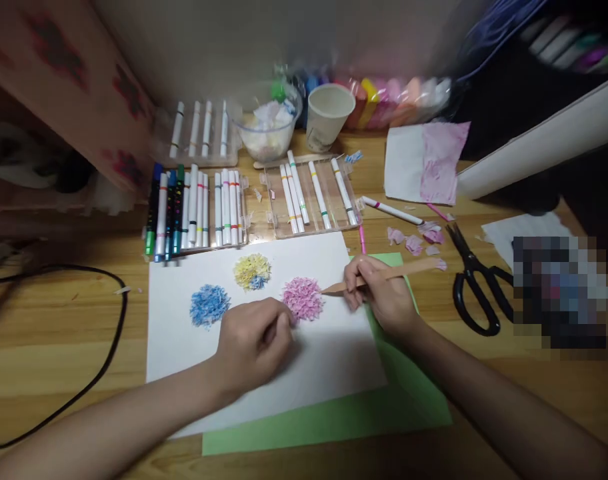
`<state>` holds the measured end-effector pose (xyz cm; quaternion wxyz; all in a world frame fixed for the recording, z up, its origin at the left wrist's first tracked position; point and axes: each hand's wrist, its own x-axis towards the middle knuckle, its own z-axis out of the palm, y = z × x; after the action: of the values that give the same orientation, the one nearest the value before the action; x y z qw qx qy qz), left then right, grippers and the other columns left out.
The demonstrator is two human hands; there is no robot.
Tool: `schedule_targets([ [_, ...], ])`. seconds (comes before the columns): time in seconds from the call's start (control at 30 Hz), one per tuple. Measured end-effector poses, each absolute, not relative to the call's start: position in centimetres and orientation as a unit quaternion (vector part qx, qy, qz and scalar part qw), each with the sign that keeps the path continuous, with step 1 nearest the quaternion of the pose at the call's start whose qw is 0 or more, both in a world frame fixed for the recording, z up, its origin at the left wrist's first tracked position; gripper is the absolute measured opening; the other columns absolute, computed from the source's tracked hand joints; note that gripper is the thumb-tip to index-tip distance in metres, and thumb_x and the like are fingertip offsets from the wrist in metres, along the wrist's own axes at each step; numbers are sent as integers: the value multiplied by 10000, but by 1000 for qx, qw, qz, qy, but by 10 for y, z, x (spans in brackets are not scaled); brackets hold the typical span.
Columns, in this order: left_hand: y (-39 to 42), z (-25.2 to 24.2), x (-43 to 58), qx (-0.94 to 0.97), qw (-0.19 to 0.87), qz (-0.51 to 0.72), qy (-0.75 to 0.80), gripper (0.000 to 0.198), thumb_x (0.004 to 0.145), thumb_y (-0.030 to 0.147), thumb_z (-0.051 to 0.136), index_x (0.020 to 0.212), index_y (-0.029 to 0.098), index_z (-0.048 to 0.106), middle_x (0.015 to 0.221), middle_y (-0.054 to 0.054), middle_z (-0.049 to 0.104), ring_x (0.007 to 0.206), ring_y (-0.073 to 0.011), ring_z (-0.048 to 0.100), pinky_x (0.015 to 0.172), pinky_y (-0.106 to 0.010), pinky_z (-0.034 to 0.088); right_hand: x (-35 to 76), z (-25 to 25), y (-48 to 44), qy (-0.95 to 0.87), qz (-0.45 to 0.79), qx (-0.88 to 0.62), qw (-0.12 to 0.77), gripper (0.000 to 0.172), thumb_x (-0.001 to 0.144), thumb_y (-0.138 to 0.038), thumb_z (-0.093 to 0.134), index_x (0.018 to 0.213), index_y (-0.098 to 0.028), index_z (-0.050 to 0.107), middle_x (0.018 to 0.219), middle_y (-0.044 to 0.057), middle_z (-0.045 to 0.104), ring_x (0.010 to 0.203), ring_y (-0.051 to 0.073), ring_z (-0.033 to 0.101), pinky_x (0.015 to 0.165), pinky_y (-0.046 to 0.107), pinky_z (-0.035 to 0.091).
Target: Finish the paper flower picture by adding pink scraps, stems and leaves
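A white sheet (264,360) lies on a green sheet (344,417) on the wooden table. Three clumps of crumpled paper bits sit on it: blue (209,305), yellow (253,271) and pink (303,298). My right hand (379,293) grips a flat wooden stick (399,273), its tip touching the right edge of the pink clump. My left hand (257,343) rests on the white sheet just left of the pink clump, fingers curled in and pressing near the clump's lower edge; I cannot see anything in them.
Marker pens (197,207) lie in clear trays behind the sheet, with a plastic bowl of paper scraps (269,123) and a paper cup (327,113). Black scissors (474,280) and pink scraps (414,241) lie to the right. A black cable (104,347) loops at left.
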<state>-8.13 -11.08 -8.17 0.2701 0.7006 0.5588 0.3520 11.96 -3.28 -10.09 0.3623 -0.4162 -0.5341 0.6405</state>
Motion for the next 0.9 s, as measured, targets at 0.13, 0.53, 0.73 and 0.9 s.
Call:
schedule_targets([
  [0.13, -114, -75, -84, 685, 170, 364, 608, 236, 839, 176, 434, 668, 173, 597, 537, 10, 577, 467, -100, 463, 509, -236, 356, 119, -101, -29, -539, 655, -399, 349, 392, 911, -478, 419, 649, -191, 465, 421, -55, 440, 379, 87, 381, 408, 219, 253],
  [0.53, -194, -52, -190, 336, 285, 380, 813, 456, 657, 487, 634, 959, 149, 583, 1110, -137, 635, 1042, -271, 593, 763, -326, 507, 125, -100, -35, -489, 632, -387, 460, 364, 783, -548, 545, 702, -213, 428, 448, -54, 500, 432, 105, 447, 444, 218, 355],
  [0.73, -193, -48, -167, 360, 440, 383, 728, 516, 524, 444, 779, 914, 137, 637, 895, -124, 710, 818, -259, 660, 621, -291, 492, 130, -101, -38, -484, 642, -366, 469, 387, 736, -565, 590, 699, -207, 449, 486, -43, 510, 444, 115, 467, 435, 233, 365],
  [0.9, -197, -57, -169, 409, 409, 418, 701, 459, 604, 572, 678, 745, 137, 645, 728, -51, 681, 704, -214, 613, 608, -267, 448, 136, -100, -36, -470, 638, -347, 501, 386, 730, -565, 604, 699, -207, 462, 521, -39, 510, 470, 117, 491, 470, 243, 400],
])
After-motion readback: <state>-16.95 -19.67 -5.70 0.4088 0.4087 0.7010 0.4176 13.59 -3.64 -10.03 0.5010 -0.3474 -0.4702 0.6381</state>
